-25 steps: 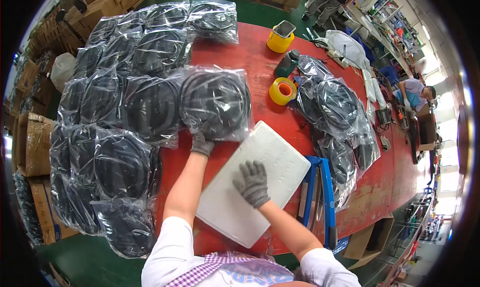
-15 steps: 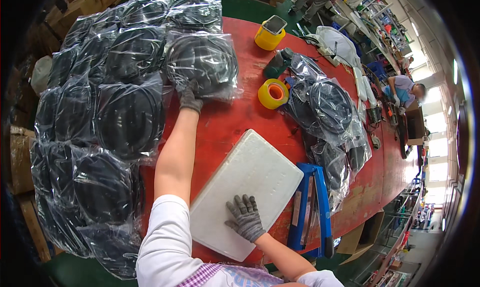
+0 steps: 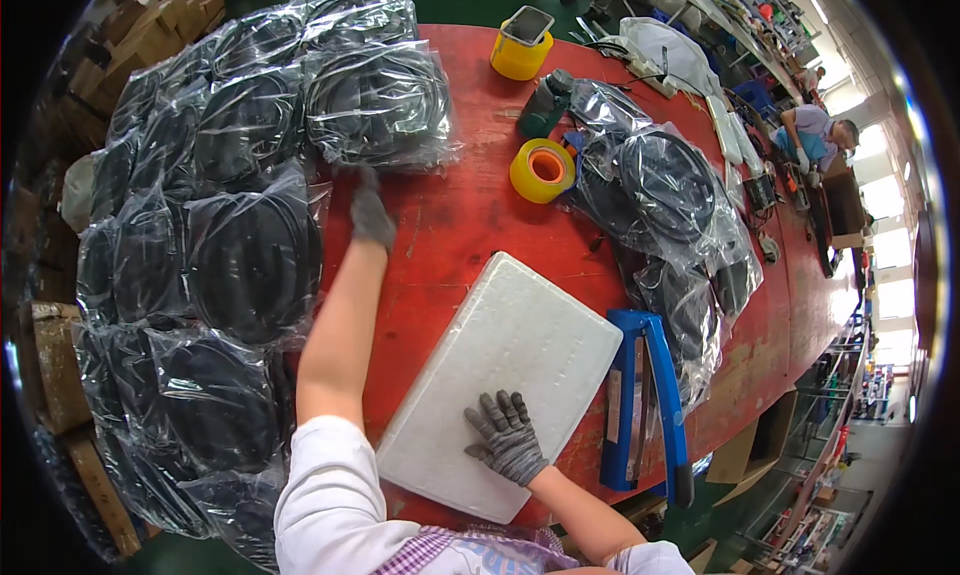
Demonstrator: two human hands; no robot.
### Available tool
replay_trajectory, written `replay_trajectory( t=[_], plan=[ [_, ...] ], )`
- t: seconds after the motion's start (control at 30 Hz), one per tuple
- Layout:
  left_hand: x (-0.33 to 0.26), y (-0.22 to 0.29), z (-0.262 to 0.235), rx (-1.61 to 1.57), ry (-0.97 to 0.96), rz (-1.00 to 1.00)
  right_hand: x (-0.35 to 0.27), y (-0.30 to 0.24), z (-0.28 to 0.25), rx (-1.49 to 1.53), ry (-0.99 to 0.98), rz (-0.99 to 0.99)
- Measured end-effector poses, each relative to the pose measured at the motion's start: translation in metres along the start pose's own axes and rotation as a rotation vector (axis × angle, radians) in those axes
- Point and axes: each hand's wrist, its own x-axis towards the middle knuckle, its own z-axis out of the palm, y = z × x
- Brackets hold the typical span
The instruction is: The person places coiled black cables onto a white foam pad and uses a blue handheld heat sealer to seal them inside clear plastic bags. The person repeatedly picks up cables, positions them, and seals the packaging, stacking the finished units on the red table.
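My left hand [image 3: 371, 215], in a grey knit glove, reaches forward just below a clear plastic bag holding a coiled black cable or hose [image 3: 380, 105]. Motion smears its fingers, so I cannot make out whether they touch the bag's edge. My right hand [image 3: 508, 441], gloved alike, lies with spread fingers on a white foam slab [image 3: 500, 365] and holds nothing. The slab rests at an angle on the red table [image 3: 430, 225]. Beside the slab stands a blue sealing or cutting device with a hinged arm [image 3: 640, 405].
Several rows of bagged black coils [image 3: 250, 265] cover the left side. More bagged coils [image 3: 665, 190] lie at the right. A yellow tape roll [image 3: 541, 171], another tape roll [image 3: 520, 57] and a dark green bottle [image 3: 545, 103] stand further back. A co-worker [image 3: 815, 140] is at the far right.
My left hand has drawn back slightly from the bagged coil it was touching. My right hand stays flat on the slab. The whole view has shifted a little.
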Motion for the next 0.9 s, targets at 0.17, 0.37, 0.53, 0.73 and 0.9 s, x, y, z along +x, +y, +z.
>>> replay_trajectory(
  t=[0.17, 0.37, 0.53, 0.73, 0.9],
  plan=[
    [-0.224, 0.026, 0.028, 0.477, -0.352, 0.010, -0.027, 0.006, -0.005, 0.150, 0.271, 0.038],
    [-0.337, -0.020, 0.017, 0.357, -0.336, -0.065, -0.192, 0.016, -0.009, 0.113, 0.522, 0.512],
    [-0.401, -0.072, 0.057, 0.039, -0.531, -0.098, -0.286, 0.087, -0.020, -0.018, 0.225, 1.377],
    [-0.492, -0.043, 0.105, -0.012, -0.461, 0.021, -0.311, 0.198, 0.035, 0.541, 0.181, 0.763],
    [-0.541, -0.032, 0.128, -0.231, -0.376, -0.128, -0.312, 0.207, -0.004, 0.530, -0.086, 0.663]
  ],
)
